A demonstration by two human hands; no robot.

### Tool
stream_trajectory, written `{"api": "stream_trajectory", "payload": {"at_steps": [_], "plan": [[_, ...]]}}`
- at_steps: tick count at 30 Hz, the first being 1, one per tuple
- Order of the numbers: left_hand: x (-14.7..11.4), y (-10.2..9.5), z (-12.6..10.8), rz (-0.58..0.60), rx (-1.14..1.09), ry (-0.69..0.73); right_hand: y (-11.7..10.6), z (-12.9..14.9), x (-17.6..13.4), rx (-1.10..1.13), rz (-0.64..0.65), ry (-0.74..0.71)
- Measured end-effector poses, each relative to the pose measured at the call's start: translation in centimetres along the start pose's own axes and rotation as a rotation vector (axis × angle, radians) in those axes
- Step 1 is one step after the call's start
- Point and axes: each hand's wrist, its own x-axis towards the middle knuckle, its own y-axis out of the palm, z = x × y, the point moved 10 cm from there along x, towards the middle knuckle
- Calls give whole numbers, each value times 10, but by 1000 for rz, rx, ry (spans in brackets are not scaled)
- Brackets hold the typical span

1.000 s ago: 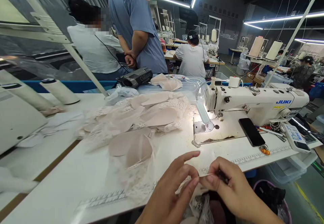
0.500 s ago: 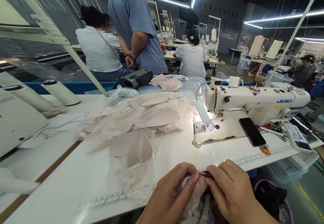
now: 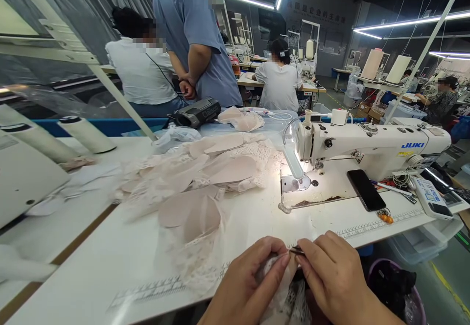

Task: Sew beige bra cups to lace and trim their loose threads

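Observation:
At the front edge of the table my left hand (image 3: 253, 276) pinches a piece of pale lace fabric (image 3: 281, 298), which hangs below the table edge. Close beside it, my right hand (image 3: 332, 271) grips a small dark metal tool (image 3: 296, 250), its tip at the fabric by my left fingertips. Most of the tool is hidden in the fingers, so I cannot tell if it is snips or tweezers. On the table, left of my hands, lies a beige bra cup piece with lace (image 3: 201, 217). Behind it is a pile of similar lace pieces (image 3: 227, 168).
A white JUKI sewing machine (image 3: 370, 141) stands at the right, its lamp lit. In front of it lie a black phone (image 3: 366, 190) and a white box-like device (image 3: 431, 197). Thread cones (image 3: 87, 134) stand at left. A purple bin (image 3: 418, 295) sits below right. Several people work beyond.
My right hand and the metal tool have shifted very slightly left and up, and a bit more of the tool shows. My left hand keeps its pinch on the fabric.

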Motion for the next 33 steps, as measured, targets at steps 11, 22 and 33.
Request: {"api": "stream_trajectory", "payload": {"at_steps": [11,22,33], "plan": [[-3,7,12,-32,3,54,3,4,-4,-99,-19,-37],[-4,5,11,-30,50,94,4,11,2,-145,22,-118],[-3,10,-1,117,30,100,35,-42,-9,634,286,510]]}}
